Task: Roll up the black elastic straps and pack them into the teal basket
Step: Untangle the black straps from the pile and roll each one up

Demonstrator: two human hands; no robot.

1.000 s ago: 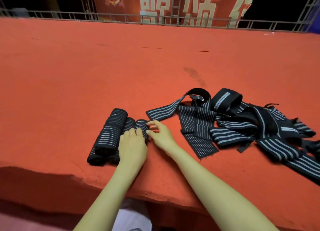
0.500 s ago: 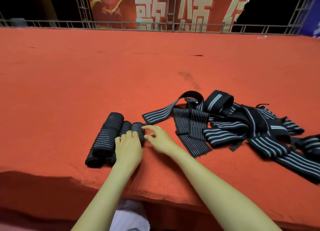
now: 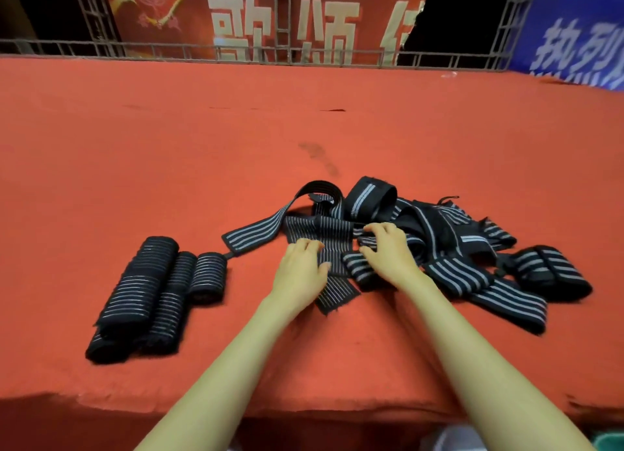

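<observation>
Head view: left hand [image 3: 301,269] lies flat on a thin-striped strap [image 3: 334,293], right hand [image 3: 388,252] rests loose-fingered on the tangled pile [image 3: 449,241] right of the rolled straps [image 3: 158,292]; soft, light, springy stuff, best taken by a free end.

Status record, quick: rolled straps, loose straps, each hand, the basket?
rolled: three rolled black striped elastic straps, side by side, left on the red carpeted surface
loose: tangled pile of black striped straps, centre-right
left hand: on the pile's near edge; grip unclear
right hand: on the pile; grip unclear
basket: only a teal corner, bottom right
</observation>
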